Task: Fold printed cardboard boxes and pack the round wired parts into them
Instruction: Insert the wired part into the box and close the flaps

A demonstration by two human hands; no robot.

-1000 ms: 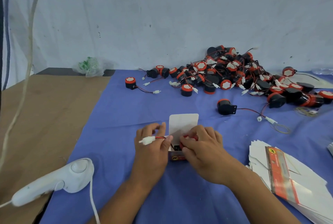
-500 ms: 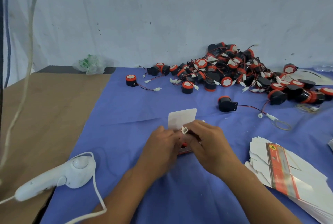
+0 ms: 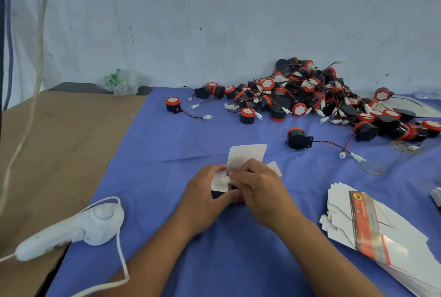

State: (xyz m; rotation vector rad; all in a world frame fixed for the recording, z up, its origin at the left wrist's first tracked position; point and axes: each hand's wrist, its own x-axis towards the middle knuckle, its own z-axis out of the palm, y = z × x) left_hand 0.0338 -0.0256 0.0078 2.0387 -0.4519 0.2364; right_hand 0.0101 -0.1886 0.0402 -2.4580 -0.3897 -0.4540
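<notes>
Box between both hands' grip

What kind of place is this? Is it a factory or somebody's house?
Probably a small workshop where parts get packed by hand. There's a big pile of round wired parts on a blue cloth, and a stack of flat boxes waiting to be folded.

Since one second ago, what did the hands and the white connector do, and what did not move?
The white connector, first sticking out left over the left hand, was brought inward to the mouth of the box. Both hands closed together over the box; the right hand now pinches at the connector. The top flap is still up. The pile of round parts, flat box stack and white controller stayed.
</notes>
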